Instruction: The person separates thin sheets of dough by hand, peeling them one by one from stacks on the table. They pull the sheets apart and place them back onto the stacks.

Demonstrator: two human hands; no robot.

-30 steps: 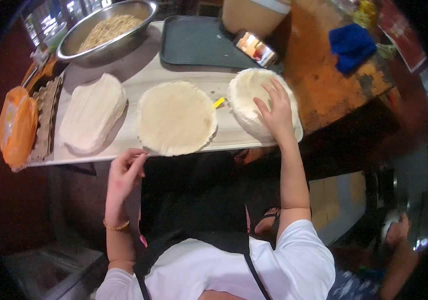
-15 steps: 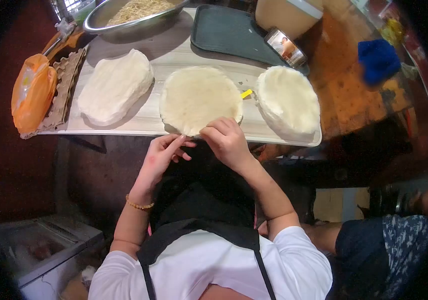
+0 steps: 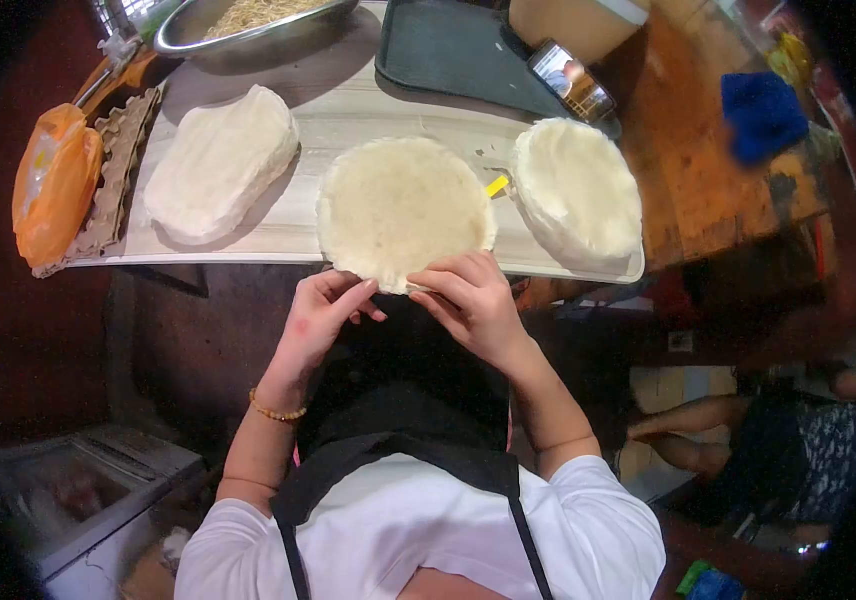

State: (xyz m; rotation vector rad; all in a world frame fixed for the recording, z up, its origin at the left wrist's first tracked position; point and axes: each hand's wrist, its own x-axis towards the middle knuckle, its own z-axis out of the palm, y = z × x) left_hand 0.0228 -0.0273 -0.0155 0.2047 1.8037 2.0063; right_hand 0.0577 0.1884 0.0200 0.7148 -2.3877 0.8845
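A pale round stack of dough wrappers (image 3: 403,205) lies in the middle of the light board, its near edge overhanging the board's front. My right hand (image 3: 473,305) pinches that near edge between thumb and fingers. Just to the left, my left hand (image 3: 323,310) has its thumb on the same rim, with the fingers curled below and partly hidden. On the left lies a thick, longer stack of wrappers (image 3: 223,165), and another thick stack of wrappers (image 3: 578,190) sits on the right. A small yellow strip (image 3: 497,186) is beside the middle stack.
Behind are a metal bowl of shredded food (image 3: 258,50), a dark tray (image 3: 448,60), a phone with a lit screen (image 3: 572,80) and a beige tub (image 3: 573,25). An orange bag (image 3: 53,185) and egg-carton card (image 3: 118,175) lie left. Another person (image 3: 798,450) is at right.
The middle stack's near edge has come slightly towards me. My right hand has shifted down and right along the rim, while my left thumb has moved onto it.
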